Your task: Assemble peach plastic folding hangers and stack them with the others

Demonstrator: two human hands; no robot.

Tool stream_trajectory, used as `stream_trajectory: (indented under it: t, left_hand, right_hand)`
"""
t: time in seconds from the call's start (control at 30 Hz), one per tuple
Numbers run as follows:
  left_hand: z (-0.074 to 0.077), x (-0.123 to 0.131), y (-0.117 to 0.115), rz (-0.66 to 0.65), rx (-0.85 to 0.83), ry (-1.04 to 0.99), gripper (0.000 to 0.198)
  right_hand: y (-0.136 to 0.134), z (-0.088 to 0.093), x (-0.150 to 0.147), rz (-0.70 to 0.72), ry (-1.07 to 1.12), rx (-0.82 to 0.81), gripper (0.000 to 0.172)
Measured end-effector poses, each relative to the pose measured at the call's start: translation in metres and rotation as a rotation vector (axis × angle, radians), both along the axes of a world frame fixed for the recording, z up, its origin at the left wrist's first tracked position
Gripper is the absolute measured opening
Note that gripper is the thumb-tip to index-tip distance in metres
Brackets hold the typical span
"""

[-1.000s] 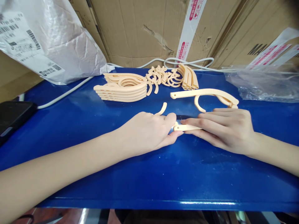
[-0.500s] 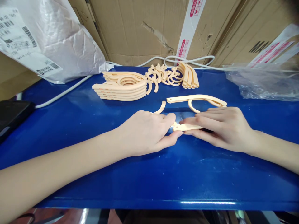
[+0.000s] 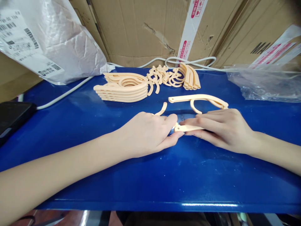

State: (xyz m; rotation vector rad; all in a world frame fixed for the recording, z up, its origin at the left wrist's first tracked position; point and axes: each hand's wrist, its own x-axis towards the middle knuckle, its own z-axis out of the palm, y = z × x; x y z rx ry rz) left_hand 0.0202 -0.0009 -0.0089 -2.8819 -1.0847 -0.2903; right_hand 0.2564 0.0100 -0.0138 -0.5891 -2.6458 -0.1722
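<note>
Head view: a glossy blue table (image 3: 94, 131) backed by brown cardboard boxes (image 3: 141, 28). At its middle, the left hand (image 3: 150, 133) and right hand (image 3: 221, 128) meet fingertip to fingertip, each pinching an end of a flat peach plastic arm piece (image 3: 189, 128). A hooked hanger part (image 3: 197, 99) lies just behind. Stacked hanger pieces (image 3: 122, 88) sit farther back, a white plastic bag (image 3: 58, 40) at rear left.

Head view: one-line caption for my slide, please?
Left hand and right hand press peach hanger parts together on a blue table.
</note>
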Motion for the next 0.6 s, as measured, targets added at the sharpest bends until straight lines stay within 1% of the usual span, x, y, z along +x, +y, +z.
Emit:
stream_trajectory:
  t: [0.13,0.37,0.5,0.6]
  left_hand:
    - [0.0015,0.0023,0.0004,-0.001,0.035,0.033,0.033]
    - [0.0072,0.0069,-0.0017,0.068,0.014,0.125,0.036]
    - [0.0073,0.0087,-0.0022,0.073,0.055,0.143,0.037]
    - [0.008,0.0099,-0.0027,0.085,0.032,0.169,0.039]
  right_hand:
    - [-0.0019,-0.002,0.0001,-0.035,0.027,0.067,0.018]
    - [-0.0027,-0.004,0.002,-0.048,0.037,0.066,0.019]
    - [-0.0018,-0.0036,0.003,-0.032,0.035,0.048,0.019]
    - [-0.0013,-0.002,0.0025,-0.023,0.035,0.032,0.018]
